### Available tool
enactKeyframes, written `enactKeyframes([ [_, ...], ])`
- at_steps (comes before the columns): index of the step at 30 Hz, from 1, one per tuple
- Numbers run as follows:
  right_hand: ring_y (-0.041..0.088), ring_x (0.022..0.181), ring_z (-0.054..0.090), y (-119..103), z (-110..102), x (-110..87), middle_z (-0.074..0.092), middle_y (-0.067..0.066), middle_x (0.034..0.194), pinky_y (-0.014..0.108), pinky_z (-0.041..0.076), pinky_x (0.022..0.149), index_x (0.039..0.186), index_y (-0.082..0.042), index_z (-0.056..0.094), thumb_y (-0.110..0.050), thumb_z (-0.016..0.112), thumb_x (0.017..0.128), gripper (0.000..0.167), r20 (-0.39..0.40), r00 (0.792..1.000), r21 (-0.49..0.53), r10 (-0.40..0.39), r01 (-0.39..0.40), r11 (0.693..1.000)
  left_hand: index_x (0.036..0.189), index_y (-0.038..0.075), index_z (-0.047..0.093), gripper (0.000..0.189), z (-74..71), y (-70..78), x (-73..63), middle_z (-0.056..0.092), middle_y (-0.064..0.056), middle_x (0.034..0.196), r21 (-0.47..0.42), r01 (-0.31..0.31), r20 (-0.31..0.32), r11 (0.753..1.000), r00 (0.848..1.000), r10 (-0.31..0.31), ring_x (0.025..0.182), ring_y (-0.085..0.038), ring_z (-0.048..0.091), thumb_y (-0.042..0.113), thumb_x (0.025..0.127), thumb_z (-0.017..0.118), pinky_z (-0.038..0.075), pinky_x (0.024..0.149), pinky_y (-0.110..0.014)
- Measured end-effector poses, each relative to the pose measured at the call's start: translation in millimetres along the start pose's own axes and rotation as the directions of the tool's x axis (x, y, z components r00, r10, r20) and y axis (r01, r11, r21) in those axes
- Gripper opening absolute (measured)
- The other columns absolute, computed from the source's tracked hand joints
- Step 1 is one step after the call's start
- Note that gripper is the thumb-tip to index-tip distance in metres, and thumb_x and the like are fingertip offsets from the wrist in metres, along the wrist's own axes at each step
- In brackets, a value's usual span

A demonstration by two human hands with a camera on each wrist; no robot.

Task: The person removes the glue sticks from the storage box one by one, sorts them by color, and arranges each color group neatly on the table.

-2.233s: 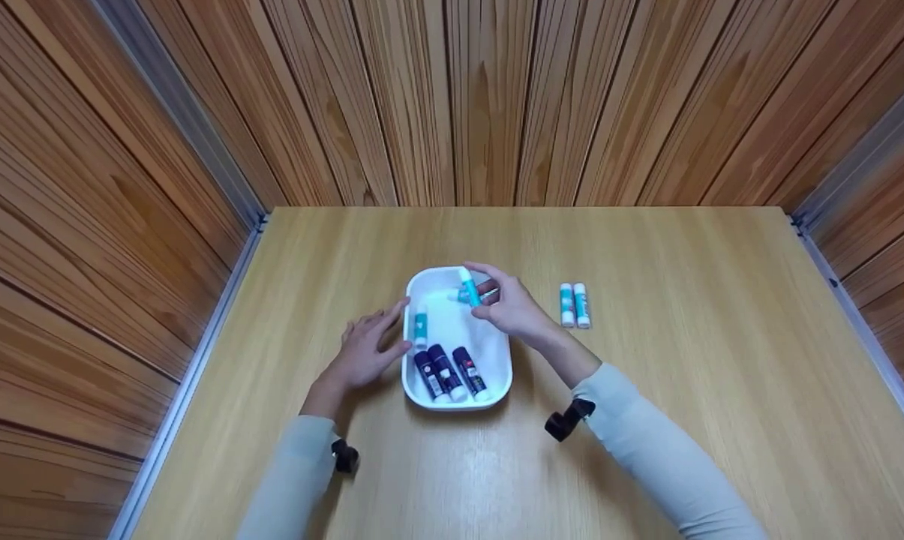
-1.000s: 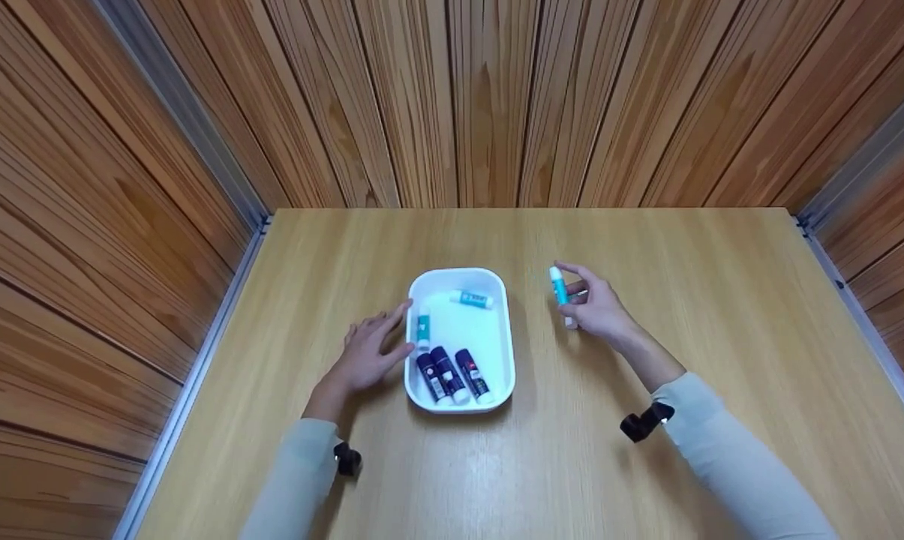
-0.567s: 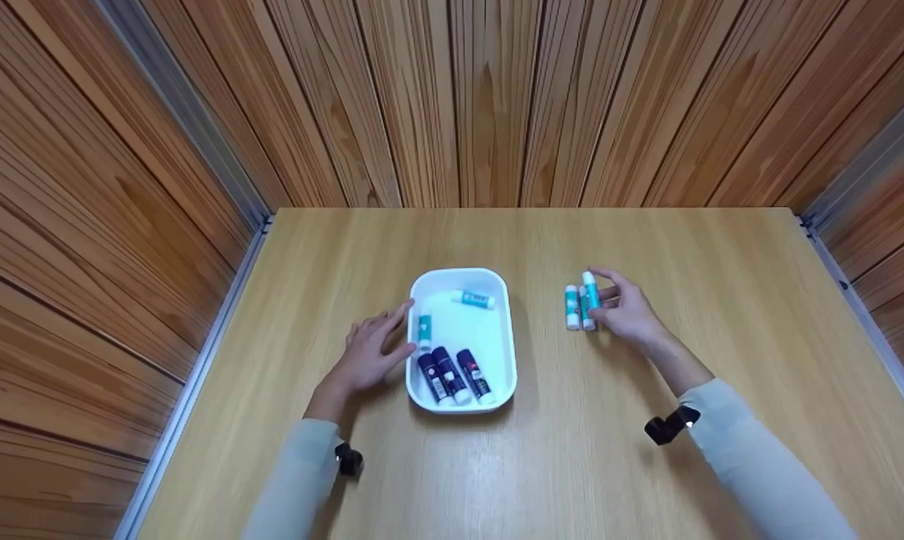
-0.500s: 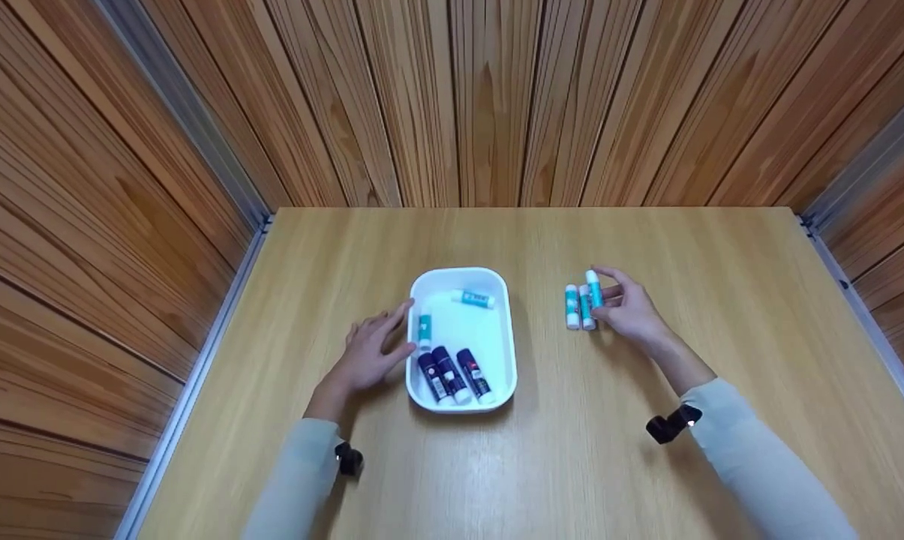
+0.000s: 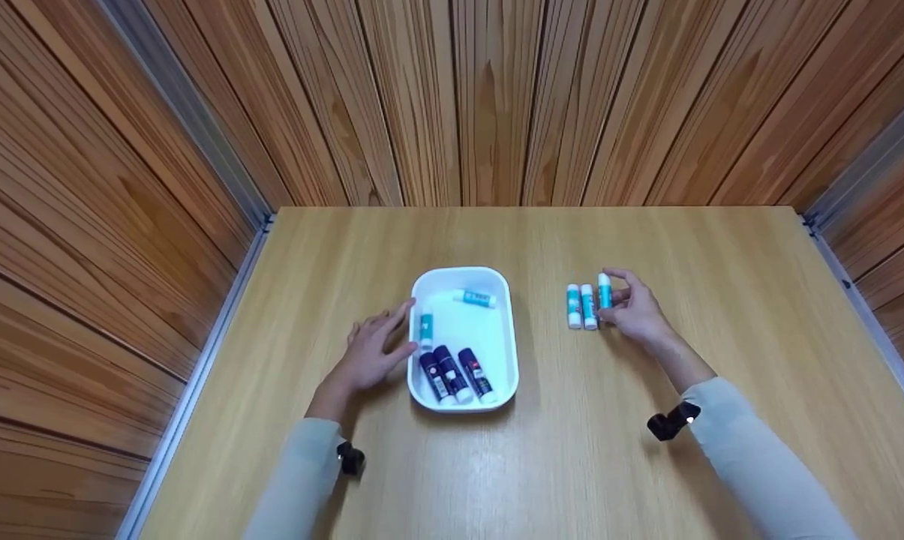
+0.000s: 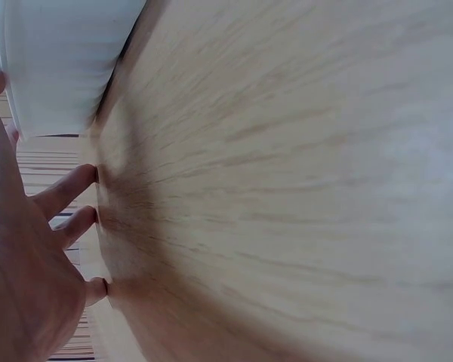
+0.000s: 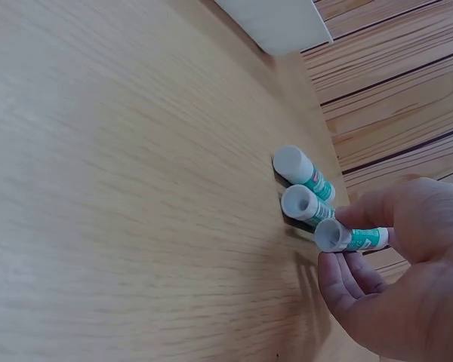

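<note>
My right hand (image 5: 638, 309) pinches a teal-and-white glue stick (image 5: 605, 291) between thumb and fingers, close over the table. Just left of it, two matching glue sticks (image 5: 574, 306) lie side by side on the wood. In the right wrist view the held glue stick (image 7: 352, 237) sits beside that pair, its round end toward the camera. My left hand (image 5: 373, 352) is spread at the left side of a white tray (image 5: 511, 330), thumb and index finger at its rim. The left wrist view shows the other fingertips (image 6: 81, 178) on the table.
Inside the tray, a teal glue stick (image 5: 475, 298) lies crosswise at the far end and another (image 5: 426, 331) along the left wall. Several dark purple glue sticks (image 5: 476, 373) are at its near end. Wood-panel walls (image 5: 489, 105) enclose the table (image 5: 542, 465).
My right hand has carried a teal glue stick from the tray to the right side of the pair on the table, lowering it there. The left hand has stayed at the tray.
</note>
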State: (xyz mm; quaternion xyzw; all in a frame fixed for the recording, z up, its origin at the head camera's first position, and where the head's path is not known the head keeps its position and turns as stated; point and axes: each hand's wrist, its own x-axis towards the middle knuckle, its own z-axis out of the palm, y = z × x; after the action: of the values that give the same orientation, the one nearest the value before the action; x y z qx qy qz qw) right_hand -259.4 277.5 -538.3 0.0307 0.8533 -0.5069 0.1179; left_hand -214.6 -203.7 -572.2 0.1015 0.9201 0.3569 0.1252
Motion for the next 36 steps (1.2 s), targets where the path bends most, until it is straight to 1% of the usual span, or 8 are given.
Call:
enactKeyframes([
  [3,0.020,0.103,0.055,2.6,-0.1,0.6,0.052,0.018,0.131,0.021,0.053,0.080,0.176,-0.008,0.030,0.003,0.070,0.106,0.082,-0.006,1.000,-0.010,-0.008,0.008,1.000,0.177,0.056,0.016,0.081,-0.1,0.3,0.1,0.032,-0.001,0.188,0.007,0.008,0.003,1.000,1.000,-0.008,0.177,-0.045,0.020,0.063,0.110,0.060,-0.006,0.139,-0.079],
  [5,0.020,0.103,0.056,4.3,0.4,0.7,0.053,0.019,0.131,0.020,0.053,0.079,0.175,-0.006,0.031,0.003,0.070,0.106,0.080,-0.006,1.000,-0.017,-0.014,0.013,1.000,0.177,0.057,0.015,0.081,0.3,-0.1,0.5,0.032,-0.001,0.188,0.006,0.011,0.004,1.000,1.000,-0.011,0.177,-0.045,0.020,0.063,0.109,0.060,-0.006,0.139,-0.079],
  [12,0.023,0.111,0.054,7.2,1.3,0.1,0.054,0.022,0.136,0.021,0.053,0.080,0.174,-0.006,0.034,-0.001,0.068,0.108,0.075,-0.002,1.000,-0.023,0.008,-0.008,1.000,0.176,0.058,0.015,0.081,1.4,-1.8,1.2,0.030,0.000,0.189,-0.002,0.007,0.003,1.000,1.000,-0.007,0.177,-0.045,0.018,0.063,0.110,0.060,-0.008,0.138,-0.079],
  [20,0.024,0.111,0.054,5.8,1.8,1.3,0.053,0.022,0.136,0.022,0.051,0.079,0.174,-0.007,0.036,-0.002,0.067,0.108,0.073,-0.004,1.000,-0.044,0.019,-0.019,0.999,0.176,0.058,0.014,0.080,1.3,-1.9,1.6,0.030,0.002,0.189,-0.001,0.011,0.001,1.000,1.000,-0.011,0.177,-0.045,0.019,0.063,0.110,0.060,-0.008,0.139,-0.078],
  [26,0.026,0.116,0.054,6.3,2.8,1.9,0.053,0.022,0.139,0.021,0.053,0.081,0.174,-0.006,0.037,-0.002,0.066,0.109,0.071,0.011,1.000,-0.037,0.028,-0.027,0.999,0.176,0.058,0.014,0.080,1.6,-1.8,1.3,0.031,0.001,0.189,0.003,0.010,0.000,1.000,1.000,-0.010,0.177,-0.045,0.019,0.064,0.110,0.060,-0.007,0.139,-0.078],
  [31,0.025,0.116,0.053,5.8,2.6,3.5,0.054,0.021,0.136,0.020,0.052,0.079,0.174,-0.004,0.037,-0.003,0.067,0.109,0.072,0.010,1.000,-0.042,0.024,-0.023,0.999,0.177,0.056,0.017,0.080,1.1,-0.4,1.5,0.033,-0.001,0.188,0.003,0.006,-0.003,1.000,1.000,-0.006,0.176,-0.045,0.021,0.062,0.110,0.061,-0.006,0.139,-0.079],
  [36,0.026,0.119,0.055,6.8,1.7,5.2,0.055,0.022,0.137,0.020,0.055,0.080,0.175,-0.002,0.034,-0.003,0.067,0.108,0.074,0.019,1.000,-0.033,0.023,-0.022,0.999,0.178,0.053,0.019,0.080,0.8,0.1,1.8,0.034,-0.002,0.188,0.005,0.005,-0.002,1.000,1.000,-0.005,0.176,-0.045,0.022,0.061,0.110,0.061,-0.006,0.139,-0.079],
])
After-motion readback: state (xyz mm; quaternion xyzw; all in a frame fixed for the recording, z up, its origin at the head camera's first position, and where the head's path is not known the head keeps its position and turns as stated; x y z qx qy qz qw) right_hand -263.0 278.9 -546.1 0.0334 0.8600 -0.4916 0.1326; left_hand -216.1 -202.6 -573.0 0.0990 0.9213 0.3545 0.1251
